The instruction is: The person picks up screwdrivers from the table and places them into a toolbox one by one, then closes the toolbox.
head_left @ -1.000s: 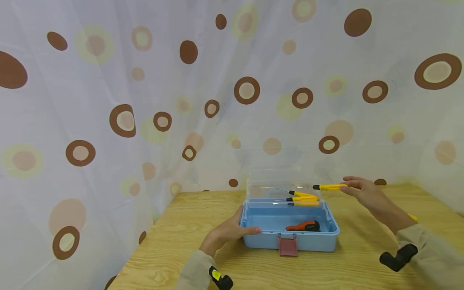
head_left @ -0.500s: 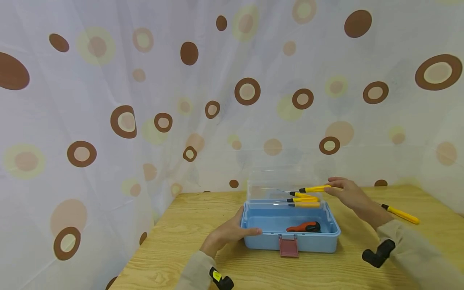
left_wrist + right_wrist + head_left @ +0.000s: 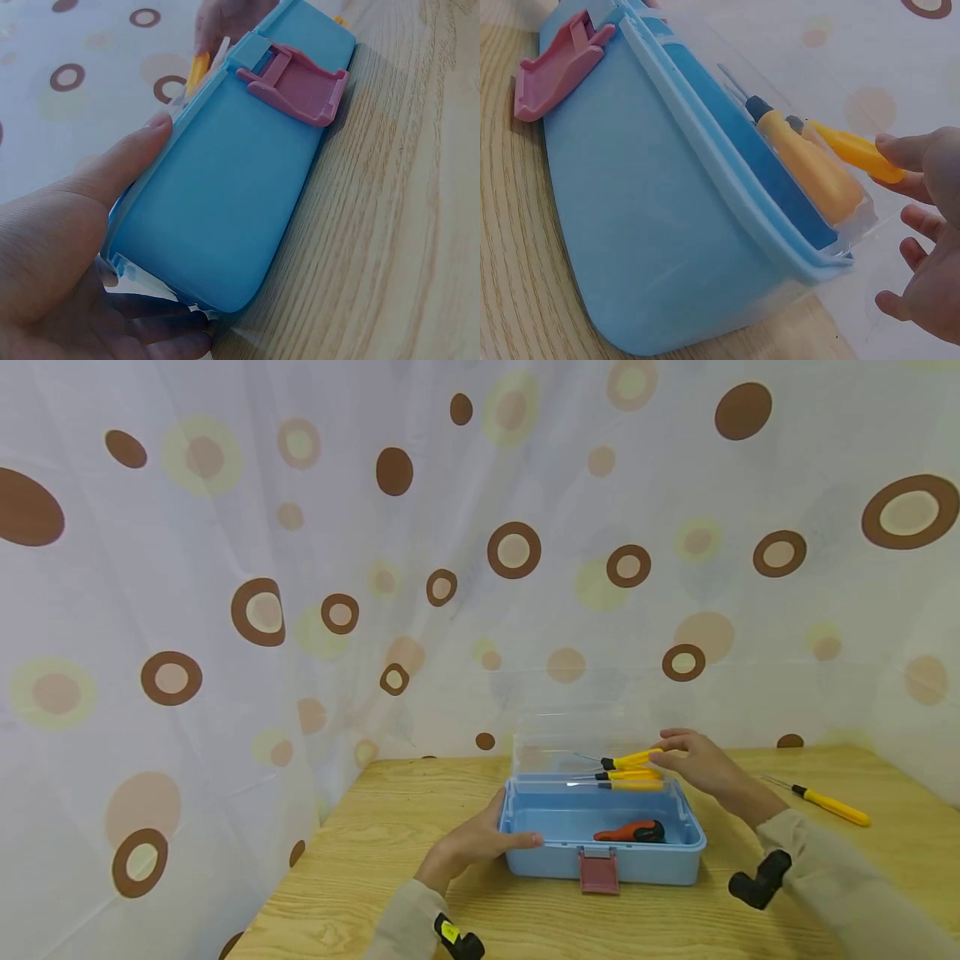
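A light blue toolbox [image 3: 600,862] stands with its clear lid [image 3: 570,727] raised at the back. My left hand [image 3: 474,843] holds its left end, thumb along the front rim and fingers against the end wall. In my right hand [image 3: 701,764], thumb and fingers pinch the handle end of a yellow screwdriver [image 3: 847,150], above the back right of the box. Other yellow-handled screwdrivers [image 3: 633,786] lie just below it, in the clear part at the back, partly overlapped. A red-and-black-handled tool [image 3: 628,832] lies inside the box, its full shape hidden by the front wall.
One more yellow screwdriver [image 3: 832,806] lies on the wooden table [image 3: 360,860] to the right of the box. A pink latch [image 3: 598,872] hangs down at the box front. A spotted curtain [image 3: 450,635] borders the table behind and at the left.
My right hand has moved left and slightly down with the yellow screwdriver, bringing it over the others. The screwdriver on the table has come into full sight. My left hand stays put.
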Demonstrator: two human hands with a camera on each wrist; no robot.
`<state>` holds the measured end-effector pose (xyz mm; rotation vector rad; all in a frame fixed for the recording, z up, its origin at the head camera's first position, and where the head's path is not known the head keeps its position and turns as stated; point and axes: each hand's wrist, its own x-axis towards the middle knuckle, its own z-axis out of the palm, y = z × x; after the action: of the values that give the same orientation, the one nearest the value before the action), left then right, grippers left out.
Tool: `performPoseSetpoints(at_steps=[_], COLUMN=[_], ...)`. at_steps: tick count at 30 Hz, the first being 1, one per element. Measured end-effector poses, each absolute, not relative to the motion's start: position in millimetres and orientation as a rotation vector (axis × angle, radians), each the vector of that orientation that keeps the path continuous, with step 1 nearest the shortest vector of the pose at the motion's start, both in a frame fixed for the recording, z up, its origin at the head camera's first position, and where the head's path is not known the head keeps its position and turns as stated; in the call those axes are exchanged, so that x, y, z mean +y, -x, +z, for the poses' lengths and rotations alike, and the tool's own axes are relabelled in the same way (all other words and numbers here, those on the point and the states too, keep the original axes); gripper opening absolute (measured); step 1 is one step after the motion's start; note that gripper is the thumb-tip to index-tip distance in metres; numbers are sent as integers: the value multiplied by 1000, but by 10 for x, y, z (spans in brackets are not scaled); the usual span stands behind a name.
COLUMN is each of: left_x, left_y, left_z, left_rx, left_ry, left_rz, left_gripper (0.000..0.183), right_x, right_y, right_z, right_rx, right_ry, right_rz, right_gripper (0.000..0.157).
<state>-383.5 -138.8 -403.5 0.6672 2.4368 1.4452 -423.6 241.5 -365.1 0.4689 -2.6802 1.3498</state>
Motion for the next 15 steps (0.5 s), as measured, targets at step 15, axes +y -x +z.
performPoseSetpoints(at_steps=[15], left_x=[-1379], left_y=[3846], left_z=[-4041], left_rx=[2440], left_ry=[-659], left_rz=[1450], left_gripper=[113], right_x=[2546], right_y=[4154], right_z=[-3585], right_rx=[-2649], right_ry=[-466], right_rz=[1344], right_gripper=[51])
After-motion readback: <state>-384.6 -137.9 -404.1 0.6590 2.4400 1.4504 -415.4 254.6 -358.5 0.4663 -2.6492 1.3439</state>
